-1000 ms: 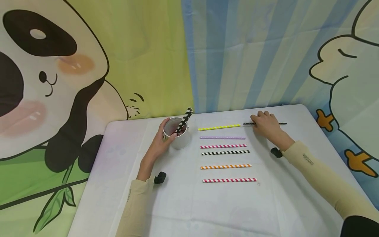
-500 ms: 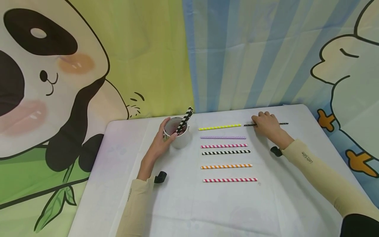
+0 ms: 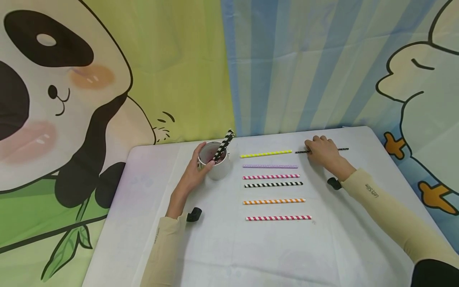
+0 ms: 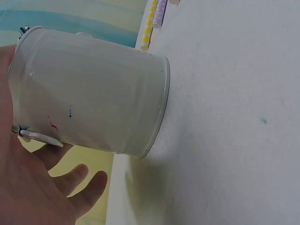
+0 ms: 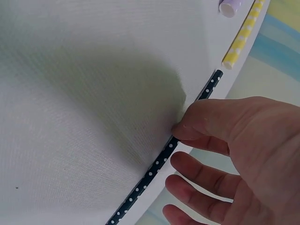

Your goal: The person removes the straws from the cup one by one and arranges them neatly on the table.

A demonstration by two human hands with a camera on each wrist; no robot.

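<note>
At the back left of the table, my left hand [image 3: 193, 171] grips the rim of a small white metal bucket [image 4: 93, 93], with three fingers spread off its side in the left wrist view. Black-and-white paper straws [image 3: 224, 145] lean out of the bucket; their lower ends are partly hidden. Over at the back right, my right hand [image 3: 324, 152] pinches a black paper straw with white dots [image 5: 151, 172] between thumb and forefinger. That straw lies along the table's far edge, its middle covered by the hand.
Between the hands lie a yellow straw [image 3: 266, 154], a purple one [image 3: 270, 166], a pink-striped one [image 3: 271, 176], a black-striped one [image 3: 273, 184], an orange-striped one [image 3: 274, 201] and a red-striped one [image 3: 278, 218]. A printed curtain [image 3: 193, 71] rises behind the white table [image 3: 287, 255].
</note>
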